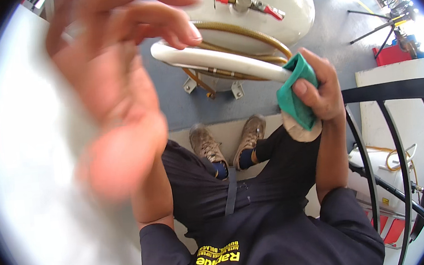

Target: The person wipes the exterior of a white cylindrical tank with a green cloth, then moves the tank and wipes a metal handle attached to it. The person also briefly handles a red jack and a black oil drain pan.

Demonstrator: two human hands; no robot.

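My right hand grips a folded green sheet with a beige back, which looks like sandpaper. The sheet is wrapped round the right end of a long, slightly curved white piece. Close to the camera and partly blurred, my left hand is raised at the upper left, its fingers bent and apart. Its fingertips overlap the left end of the white piece in view; whether they touch it I cannot tell.
Ahead stands a rounded white tank with a red-handled valve and a coiled brownish hose. A black metal railing is at my right, with a white wheeled tank behind it. A black tripod stand is at the far right.
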